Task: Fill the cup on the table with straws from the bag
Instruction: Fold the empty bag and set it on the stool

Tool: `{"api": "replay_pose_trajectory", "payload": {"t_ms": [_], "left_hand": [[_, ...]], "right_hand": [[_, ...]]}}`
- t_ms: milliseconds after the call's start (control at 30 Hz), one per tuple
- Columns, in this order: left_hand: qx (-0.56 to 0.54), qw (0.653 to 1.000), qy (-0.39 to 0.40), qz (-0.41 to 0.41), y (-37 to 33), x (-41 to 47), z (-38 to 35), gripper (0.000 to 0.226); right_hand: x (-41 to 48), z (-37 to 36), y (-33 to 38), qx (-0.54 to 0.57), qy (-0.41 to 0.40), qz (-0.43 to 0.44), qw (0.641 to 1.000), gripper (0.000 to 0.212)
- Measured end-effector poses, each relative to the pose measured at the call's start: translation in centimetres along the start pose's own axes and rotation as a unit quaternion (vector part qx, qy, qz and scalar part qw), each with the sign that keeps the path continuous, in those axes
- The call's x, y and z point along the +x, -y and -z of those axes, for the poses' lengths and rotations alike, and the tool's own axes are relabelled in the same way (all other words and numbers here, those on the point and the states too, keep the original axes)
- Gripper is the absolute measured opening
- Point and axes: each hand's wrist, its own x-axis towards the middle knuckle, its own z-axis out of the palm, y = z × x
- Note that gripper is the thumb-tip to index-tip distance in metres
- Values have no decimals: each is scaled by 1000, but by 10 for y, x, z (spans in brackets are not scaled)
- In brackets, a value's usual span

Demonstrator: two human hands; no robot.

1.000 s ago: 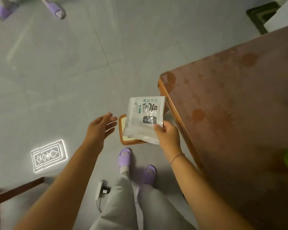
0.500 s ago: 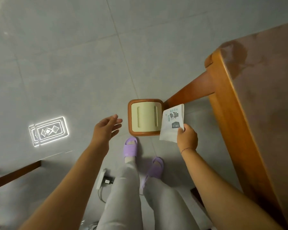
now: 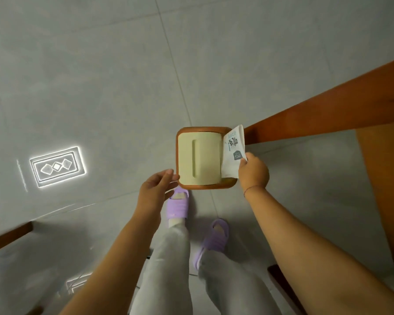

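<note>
Right hand pinching bag above stool

- One bag is seen.
- One stool is seen.
- Two hands are counted: left, right.
- Two purple slippers are counted.

table cut off right, bag print unreadable

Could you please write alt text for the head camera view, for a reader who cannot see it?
Seen from above, a person's right hand holds a white printed plastic bag over a square wooden stool with a cream seat, while the open left hand reaches its near edge. Purple slippers stand on grey floor tiles, and a reddish wooden table is at right.
</note>
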Motion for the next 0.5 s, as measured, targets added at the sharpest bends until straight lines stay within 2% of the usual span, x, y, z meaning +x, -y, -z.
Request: {"api": "replay_pose_trajectory", "payload": {"t_ms": [267, 400, 500], "left_hand": [[-8, 1000, 23, -11, 15, 43, -19, 20], [-29, 999, 28, -13, 19, 58, -23, 18], [-36, 999, 28, -15, 20, 65, -24, 21]], "right_hand": [[29, -58, 5, -82, 55, 4, 995, 24], [37, -83, 8, -59, 101, -24, 993, 25], [39, -87, 13, -41, 89, -29, 995, 26]]}}
